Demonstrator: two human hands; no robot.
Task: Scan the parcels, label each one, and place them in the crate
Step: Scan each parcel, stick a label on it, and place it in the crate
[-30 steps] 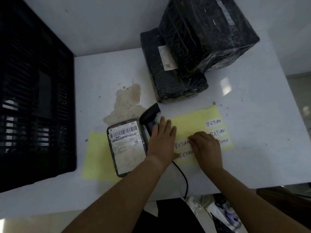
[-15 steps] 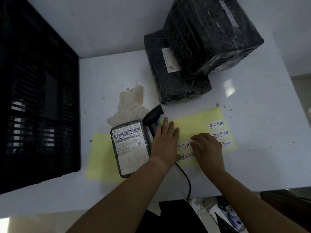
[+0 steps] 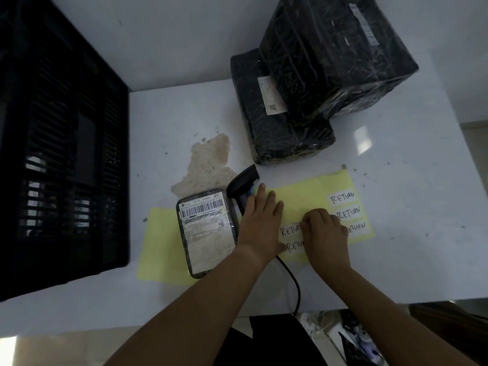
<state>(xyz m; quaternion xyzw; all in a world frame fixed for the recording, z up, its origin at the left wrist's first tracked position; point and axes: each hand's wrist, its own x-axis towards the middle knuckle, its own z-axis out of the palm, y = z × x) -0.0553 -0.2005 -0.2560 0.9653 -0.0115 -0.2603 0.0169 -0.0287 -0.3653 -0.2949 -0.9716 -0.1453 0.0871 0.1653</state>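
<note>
Head view: over the last second little has moved. The left hand [image 3: 260, 223] still lies flat, fingers straight, pressing the yellow label sheet [image 3: 298, 196] down beside the scanner [image 3: 241, 184]. The right hand [image 3: 326, 233] still works with curled fingers at the edge of a RETURN label [image 3: 289, 230]. Whether a corner is pinched yet cannot be told. So the label seems not yet lifted and the peeling goes on.

The small parcel [image 3: 208, 233] lies barcode-up just left of the left hand, on a second yellow sheet [image 3: 161, 247], unlabelled as far as shows. Two black-wrapped parcels [image 3: 282, 114] are stacked behind the scanner.

The crate [image 3: 63, 154] stands at the left, well apart from the small parcel, with bare tabletop [image 3: 158, 128] between. The near tabletop edge runs just under the forearms, and the scanner's cable [image 3: 293, 281] hangs over it.
</note>
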